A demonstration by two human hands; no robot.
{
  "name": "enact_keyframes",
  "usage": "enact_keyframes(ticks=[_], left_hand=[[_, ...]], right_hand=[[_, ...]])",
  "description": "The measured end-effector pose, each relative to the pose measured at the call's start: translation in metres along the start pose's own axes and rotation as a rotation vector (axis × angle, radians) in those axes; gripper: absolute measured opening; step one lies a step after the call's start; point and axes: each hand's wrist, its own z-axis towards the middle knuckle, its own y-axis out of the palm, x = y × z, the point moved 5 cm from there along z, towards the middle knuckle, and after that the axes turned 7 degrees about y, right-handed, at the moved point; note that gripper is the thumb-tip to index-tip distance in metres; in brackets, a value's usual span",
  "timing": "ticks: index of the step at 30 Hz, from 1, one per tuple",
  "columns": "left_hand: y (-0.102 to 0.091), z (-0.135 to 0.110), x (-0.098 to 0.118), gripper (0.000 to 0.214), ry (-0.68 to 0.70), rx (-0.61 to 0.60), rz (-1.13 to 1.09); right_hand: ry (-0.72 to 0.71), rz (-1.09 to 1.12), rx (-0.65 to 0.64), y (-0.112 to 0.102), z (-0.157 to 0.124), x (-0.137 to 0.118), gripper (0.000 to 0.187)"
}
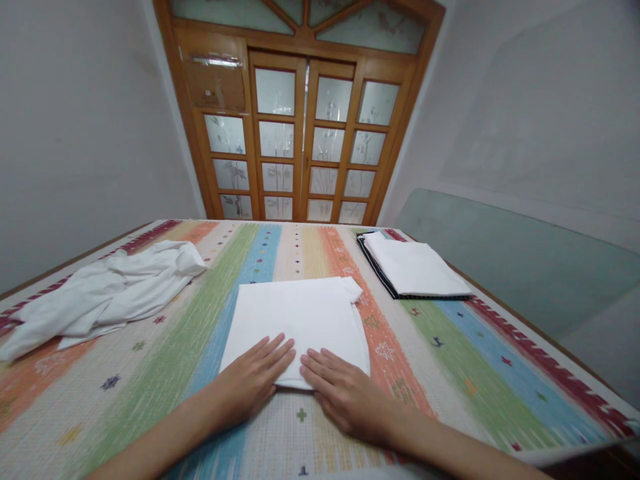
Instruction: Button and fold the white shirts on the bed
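Note:
A folded white garment [295, 317], which looks like a shirt, lies flat on the table in front of me. A small flap of cloth sticks out at its far right corner. My left hand [257, 377] rests on the near edge of the garment, its fingers stretched out and lying flat. Close beside it, my right hand [343, 387] lies flat on the same edge with its fingers extended. Neither hand grips the cloth. The underside of the garment is hidden.
A crumpled white garment [115, 290] lies at the left. Folded clothes [420, 267], white over black, are stacked at the far right. A striped, patterned cloth [210, 313] covers the table. Beyond stand wooden doors with glass panes [277, 140]; walls flank both sides.

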Motion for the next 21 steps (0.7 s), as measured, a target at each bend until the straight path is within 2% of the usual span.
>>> enact_keyframes(ticks=[3,8,11,13,17,21], left_hand=[[-0.011,-0.007,-0.002,0.067,0.026,-0.032,-0.078],[-0.047,-0.007,-0.002,0.046,0.091,-0.068,-0.264],[-0.06,0.004,-0.017,0.045,-0.006,-0.052,-0.306],[-0.056,0.012,-0.038,0.05,-0.135,-0.021,-0.259],[-0.029,0.028,-0.084,0.056,-0.302,-0.017,-0.125],[-0.012,0.048,-0.112,0.056,-0.34,0.034,-0.03]], right_hand=[[0.079,0.127,-0.118,-0.009,-0.009,0.009,0.055],[0.109,0.314,-0.269,-0.021,-0.013,0.011,0.055],[0.1,0.381,-0.296,-0.026,-0.003,0.01,0.049],[0.089,0.383,-0.286,-0.026,0.006,0.009,0.047],[-0.008,0.297,-0.275,-0.019,0.025,0.004,0.049],[-0.116,0.233,-0.253,-0.013,0.046,-0.008,0.051]])
